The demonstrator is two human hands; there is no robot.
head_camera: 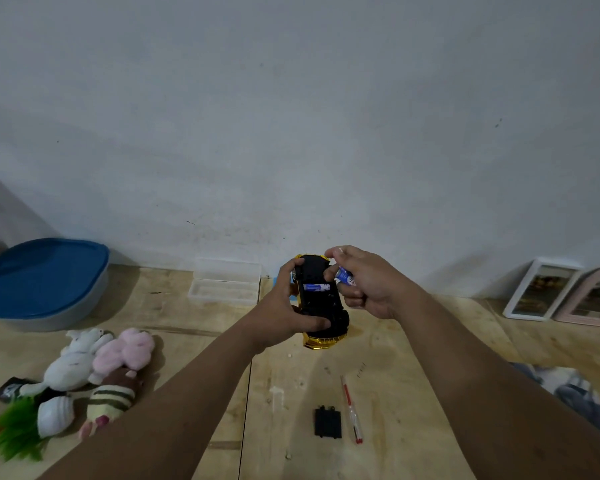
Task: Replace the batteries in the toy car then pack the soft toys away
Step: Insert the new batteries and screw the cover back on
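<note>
Now right hand (368,285) fingers pinch a battery (345,276) beside the upturned toy car (321,303).

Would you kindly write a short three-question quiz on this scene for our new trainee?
1. True or false: the toy car is held underside up.
2. Which hand holds the loose battery? A) left B) right
3. What black part lies on the table beside the screwdriver?

Key: 1 true, one battery already sits in the compartment. 2 B, the right hand; the left hand steadies the car. 3 the battery cover.
</note>
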